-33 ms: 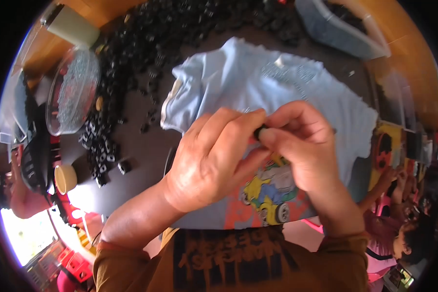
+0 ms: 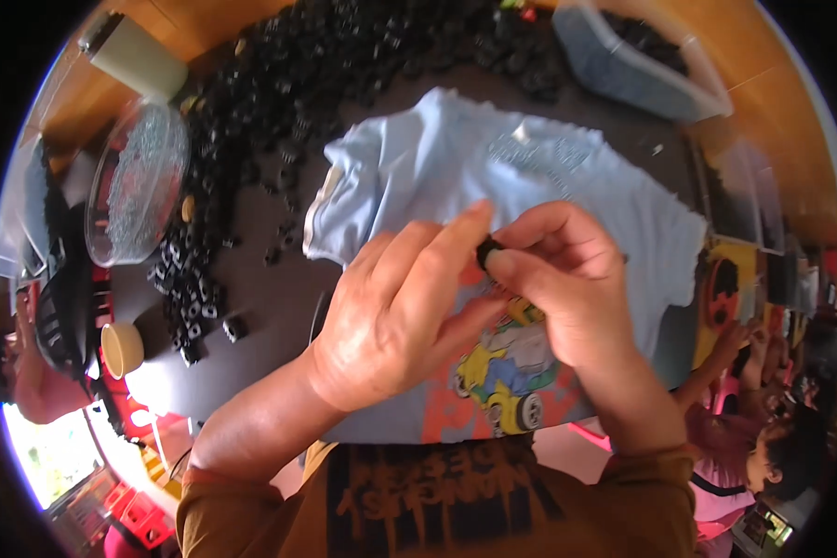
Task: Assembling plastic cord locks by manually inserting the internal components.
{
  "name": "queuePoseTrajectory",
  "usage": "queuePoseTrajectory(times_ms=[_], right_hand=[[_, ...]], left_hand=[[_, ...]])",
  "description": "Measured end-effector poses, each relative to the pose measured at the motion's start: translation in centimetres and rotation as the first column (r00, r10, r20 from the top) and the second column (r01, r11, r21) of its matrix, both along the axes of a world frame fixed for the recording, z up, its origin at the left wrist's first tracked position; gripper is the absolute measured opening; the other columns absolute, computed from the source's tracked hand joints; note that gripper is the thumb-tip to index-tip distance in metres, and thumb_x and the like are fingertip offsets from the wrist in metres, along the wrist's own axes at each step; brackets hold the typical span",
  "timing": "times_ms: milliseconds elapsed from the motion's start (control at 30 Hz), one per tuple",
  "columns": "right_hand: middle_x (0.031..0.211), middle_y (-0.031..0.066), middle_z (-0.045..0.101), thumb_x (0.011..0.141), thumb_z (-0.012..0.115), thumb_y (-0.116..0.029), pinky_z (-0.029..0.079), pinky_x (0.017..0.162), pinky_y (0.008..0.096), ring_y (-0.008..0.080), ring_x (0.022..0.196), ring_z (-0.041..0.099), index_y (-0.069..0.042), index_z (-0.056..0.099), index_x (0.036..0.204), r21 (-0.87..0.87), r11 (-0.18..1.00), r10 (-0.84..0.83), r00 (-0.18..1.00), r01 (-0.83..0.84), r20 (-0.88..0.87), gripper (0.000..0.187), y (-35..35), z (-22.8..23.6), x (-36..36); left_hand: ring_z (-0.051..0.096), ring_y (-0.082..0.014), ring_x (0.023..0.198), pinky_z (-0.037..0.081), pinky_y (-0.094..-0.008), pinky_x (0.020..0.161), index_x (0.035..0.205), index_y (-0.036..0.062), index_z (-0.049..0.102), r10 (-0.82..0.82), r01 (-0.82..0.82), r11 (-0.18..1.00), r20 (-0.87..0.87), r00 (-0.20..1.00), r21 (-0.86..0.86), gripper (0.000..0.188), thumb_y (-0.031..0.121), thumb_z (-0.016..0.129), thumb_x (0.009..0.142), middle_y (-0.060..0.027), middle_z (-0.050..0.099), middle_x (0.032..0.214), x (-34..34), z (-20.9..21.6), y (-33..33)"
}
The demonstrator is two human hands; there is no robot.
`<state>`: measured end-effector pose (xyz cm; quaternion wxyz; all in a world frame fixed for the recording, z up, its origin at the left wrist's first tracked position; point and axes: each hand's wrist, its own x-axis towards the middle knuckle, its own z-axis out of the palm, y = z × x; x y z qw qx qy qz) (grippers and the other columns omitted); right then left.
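Observation:
My right hand (image 2: 572, 279) pinches a small black plastic piece (image 2: 486, 252) between thumb and forefinger. Close to its left side is my left hand (image 2: 391, 302), back toward me. Its fingers are stretched out and the thumb stands apart from them, with nothing visible between; part of its palm side is hidden. Beneath both hands a light blue T-shirt (image 2: 418, 153) lies spread on the dark table (image 2: 260, 363). A cartoon print in yellow, blue and red (image 2: 502, 372) shows below the hands.
Many black plastic pieces (image 2: 251, 93) lie heaped along the far and left table. A clear oval tub (image 2: 139, 186) holds small clear parts. Also about are a pale tumbler (image 2: 139, 60), a yellow cup (image 2: 122, 350) and a clear bin (image 2: 623, 65). A person (image 2: 735, 465) sits at right.
My left forefinger has lifted slightly away from the black piece, and the gap to the left thumb is wider. My right hand keeps its pinch. The whole view has shifted a little.

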<state>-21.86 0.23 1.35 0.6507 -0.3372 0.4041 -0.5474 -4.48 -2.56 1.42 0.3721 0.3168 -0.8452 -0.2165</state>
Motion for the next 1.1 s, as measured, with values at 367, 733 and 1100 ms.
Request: queuePoseTrajectory(times_ms=[367, 733, 1100], right_hand=[[0.093, 0.0049, 0.061, 0.081, 0.067, -0.01, 0.044, 0.079, 0.0233, 0.011, 0.086, 0.057, 0.0, 0.06, 0.097, -0.62, 0.767, -0.637, 0.311, 0.166, -0.705, 0.02, -12.2, 7.4, -12.7], [0.099, 0.0098, 0.065, 0.077, 0.067, -0.003, 0.046, 0.082, 0.0278, 0.0185, 0.092, 0.061, 0.0, 0.064, 0.092, -0.475, 0.749, -0.332, 0.359, -0.461, -0.872, 0.016, -8.1, 3.2, 3.3], [0.081, 0.0076, 0.059, 0.069, 0.067, -0.005, 0.047, 0.075, 0.0364, 0.0261, 0.083, 0.056, -0.003, 0.063, 0.083, -0.428, 0.319, -0.346, 0.317, -0.845, -0.883, 0.015, -8.3, 0.8, 14.6]], left_hand=[[0.059, -0.0237, 0.069, 0.048, -0.0333, 0.061, 0.108, -0.0015, 0.058, -0.107, 0.106, 0.978, 0.002, 0.994, -0.179, 0.043, 0.0, 0.072, 0.068, -0.0081, 0.06, 0.088, 1.0, -0.2, 0.3], [0.058, -0.0232, 0.071, 0.047, -0.0349, 0.064, 0.066, 0.0059, 0.057, -0.444, 0.42, 0.89, -0.121, 0.888, -0.178, 0.01, 0.015, 0.06, 0.065, -0.0049, 0.054, 0.072, -0.3, -1.6, 3.0], [0.063, -0.0263, 0.07, 0.051, -0.0363, 0.062, 0.064, 0.0049, 0.066, -0.474, 0.456, 0.874, -0.092, 0.876, -0.169, 0.009, 0.012, 0.061, 0.062, -0.0086, 0.064, 0.069, -0.6, -2.3, 3.6]])
